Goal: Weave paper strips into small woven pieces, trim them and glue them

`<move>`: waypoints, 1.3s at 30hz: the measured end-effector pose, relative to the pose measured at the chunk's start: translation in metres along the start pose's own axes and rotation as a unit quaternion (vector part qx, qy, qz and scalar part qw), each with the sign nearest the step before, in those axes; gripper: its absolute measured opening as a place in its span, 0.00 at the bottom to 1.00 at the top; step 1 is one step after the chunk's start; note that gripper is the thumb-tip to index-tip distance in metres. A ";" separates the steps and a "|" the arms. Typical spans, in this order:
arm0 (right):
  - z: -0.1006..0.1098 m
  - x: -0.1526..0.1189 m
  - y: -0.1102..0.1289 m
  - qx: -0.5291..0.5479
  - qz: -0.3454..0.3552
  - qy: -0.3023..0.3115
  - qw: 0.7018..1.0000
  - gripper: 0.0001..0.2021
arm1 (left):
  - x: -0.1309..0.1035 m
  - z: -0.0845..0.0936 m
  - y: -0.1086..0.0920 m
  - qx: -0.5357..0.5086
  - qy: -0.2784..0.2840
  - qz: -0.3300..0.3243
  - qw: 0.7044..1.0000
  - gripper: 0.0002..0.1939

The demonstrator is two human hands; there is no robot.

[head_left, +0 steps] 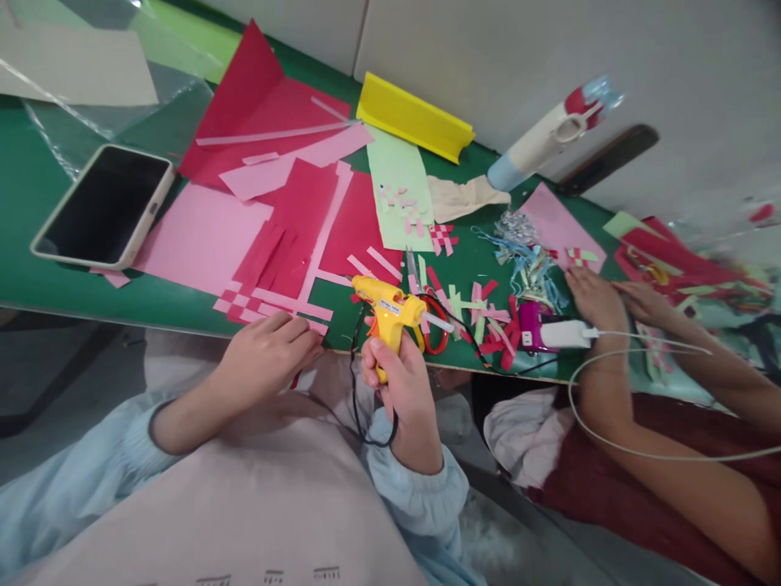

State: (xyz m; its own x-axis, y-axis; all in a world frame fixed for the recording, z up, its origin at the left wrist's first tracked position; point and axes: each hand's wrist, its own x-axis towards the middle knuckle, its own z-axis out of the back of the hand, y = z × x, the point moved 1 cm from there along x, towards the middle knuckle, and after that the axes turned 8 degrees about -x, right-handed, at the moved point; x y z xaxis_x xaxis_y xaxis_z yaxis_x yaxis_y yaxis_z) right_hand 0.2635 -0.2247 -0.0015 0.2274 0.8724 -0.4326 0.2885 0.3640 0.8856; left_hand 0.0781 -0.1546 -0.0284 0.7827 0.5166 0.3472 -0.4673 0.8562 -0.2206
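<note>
My right hand [403, 391] grips the handle of a yellow hot glue gun [386, 311], its nozzle pointing right over the table edge and its black cord looping down below my wrist. My left hand [268, 352] rests at the near edge of the green table [37, 277], fingers curled on a small red and pink woven paper piece [244, 303] and pink strips. Whether the fingers pinch a strip is hard to tell.
A phone [103, 205] lies at the left. Red and pink paper sheets [201, 236] cover the middle. Red-handled scissors [430, 325], paper scraps, a yellow tray [413, 118] and a bottle [543, 138] sit farther right. Another person's hands [604, 299] work beside a purple device with a white cable.
</note>
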 end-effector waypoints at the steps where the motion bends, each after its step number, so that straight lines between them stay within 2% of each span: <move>1: 0.000 0.000 0.000 0.001 0.000 0.001 1.000 0.15 | 0.000 0.000 0.000 -0.001 -0.001 0.001 1.000 0.09; 13: -0.001 -0.002 -0.002 0.012 0.000 0.010 1.000 0.16 | -0.002 0.003 0.001 -0.021 -0.003 0.000 1.000 0.11; 17: -0.001 -0.003 -0.002 0.011 0.003 0.007 1.000 0.16 | -0.006 0.000 0.001 -0.072 -0.018 0.071 0.995 0.13; 20: 0.000 -0.004 -0.005 0.010 0.006 0.017 1.000 0.17 | -0.008 0.003 0.002 -0.124 -0.095 0.173 0.973 0.12; 23: 0.002 -0.005 -0.010 0.010 0.007 0.027 1.000 0.17 | -0.010 0.014 0.008 -0.197 -0.174 0.296 0.918 0.11; 27: 0.004 -0.009 -0.015 0.013 0.015 0.057 0.998 0.18 | -0.018 0.030 0.027 -0.302 -0.240 0.449 0.806 0.09; 33: -0.002 -0.015 -0.022 -0.002 -0.001 0.117 0.993 0.20 | -0.024 0.031 0.053 -0.444 -0.351 0.497 0.658 0.07; 37: -0.012 -0.015 -0.028 -0.018 -0.021 0.161 0.987 0.22 | -0.019 0.031 0.058 -0.514 -0.383 0.539 0.546 0.04; 39: -0.017 -0.015 -0.029 -0.023 -0.031 0.175 0.984 0.22 | -0.017 0.034 0.058 -0.531 -0.383 0.555 0.514 0.04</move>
State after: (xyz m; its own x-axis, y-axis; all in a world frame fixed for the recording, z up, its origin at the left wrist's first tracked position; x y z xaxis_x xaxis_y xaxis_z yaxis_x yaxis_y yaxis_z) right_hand 0.2354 -0.2431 -0.0180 -0.1254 0.9043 -0.4082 0.2473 0.4269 0.8698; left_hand 0.0239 -0.1128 -0.0165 -0.3037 0.8816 -0.3613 0.3537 -0.2478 -0.9019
